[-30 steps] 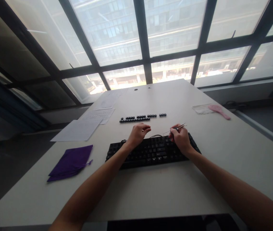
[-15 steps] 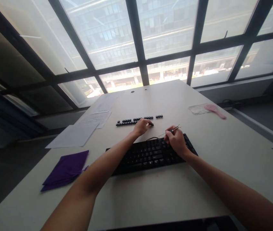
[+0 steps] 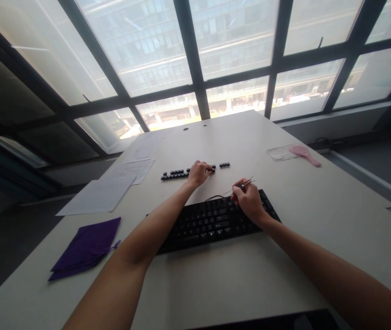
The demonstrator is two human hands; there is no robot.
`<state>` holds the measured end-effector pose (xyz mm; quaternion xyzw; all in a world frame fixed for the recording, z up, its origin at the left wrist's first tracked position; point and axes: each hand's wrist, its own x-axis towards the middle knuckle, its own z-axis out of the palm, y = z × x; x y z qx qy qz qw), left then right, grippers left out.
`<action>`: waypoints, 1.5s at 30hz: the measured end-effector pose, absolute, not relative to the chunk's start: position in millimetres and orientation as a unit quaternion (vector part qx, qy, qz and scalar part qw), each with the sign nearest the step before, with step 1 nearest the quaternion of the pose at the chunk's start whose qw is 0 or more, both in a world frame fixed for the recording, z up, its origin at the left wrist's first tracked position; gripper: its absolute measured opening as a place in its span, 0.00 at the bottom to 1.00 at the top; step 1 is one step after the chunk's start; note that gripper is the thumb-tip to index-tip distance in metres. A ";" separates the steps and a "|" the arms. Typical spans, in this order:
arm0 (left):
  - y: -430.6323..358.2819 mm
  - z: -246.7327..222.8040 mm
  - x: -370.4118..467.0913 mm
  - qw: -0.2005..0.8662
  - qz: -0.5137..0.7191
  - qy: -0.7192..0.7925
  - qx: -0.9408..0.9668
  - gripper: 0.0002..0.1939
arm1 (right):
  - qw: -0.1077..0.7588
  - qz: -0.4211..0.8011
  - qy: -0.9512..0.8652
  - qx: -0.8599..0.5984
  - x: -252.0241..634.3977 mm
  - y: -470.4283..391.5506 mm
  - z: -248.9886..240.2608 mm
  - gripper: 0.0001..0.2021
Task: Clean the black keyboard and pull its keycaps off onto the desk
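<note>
A black keyboard [image 3: 212,222] lies on the white table, with a dark cable at its far edge. Beyond it, rows of loose black keycaps [image 3: 175,175] stand on the table, and a short group of keycaps [image 3: 225,164] sits to their right. My left hand [image 3: 199,173] is at the right part of the rows, its fingers pinched on a black keycap at the end of the near row. Over the keyboard's upper right part, my right hand [image 3: 247,199] is closed around a thin metal tool [image 3: 248,181], whose tip sticks out beyond the fingers.
A purple cloth pouch [image 3: 85,247] lies at the left, with white paper sheets [image 3: 99,195] behind it. At the right are a pink brush [image 3: 305,155] and a clear plastic bag [image 3: 278,153]. A dark object [image 3: 267,321] edges the bottom of the view.
My left hand has moved a little away from me, bringing a keycap to the end of the near row. My right hand still holds the tool. The view has shifted slightly.
</note>
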<state>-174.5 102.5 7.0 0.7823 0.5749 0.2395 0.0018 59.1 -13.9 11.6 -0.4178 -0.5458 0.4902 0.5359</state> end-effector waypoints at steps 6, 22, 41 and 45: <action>104.0 6.7 -175.5 -0.012 0.221 0.582 0.783 0.07 | 0.536 0.493 -0.545 -0.415 58.9 -13.8 11.0 0.05; 58.2 46.3 -173.1 -0.014 0.281 0.619 0.733 0.11 | 0.560 0.495 -0.542 -0.383 58.9 -11.8 8.9 0.14; -60.9 16.1 -122.9 0.069 0.274 0.514 0.810 0.13 | 0.379 0.330 -0.801 -0.325 69.7 -9.0 13.2 0.10; -53.5 20.3 -119.2 0.083 0.259 0.512 0.815 0.12 | 0.362 0.276 -0.841 -0.292 68.5 -15.7 16.6 0.10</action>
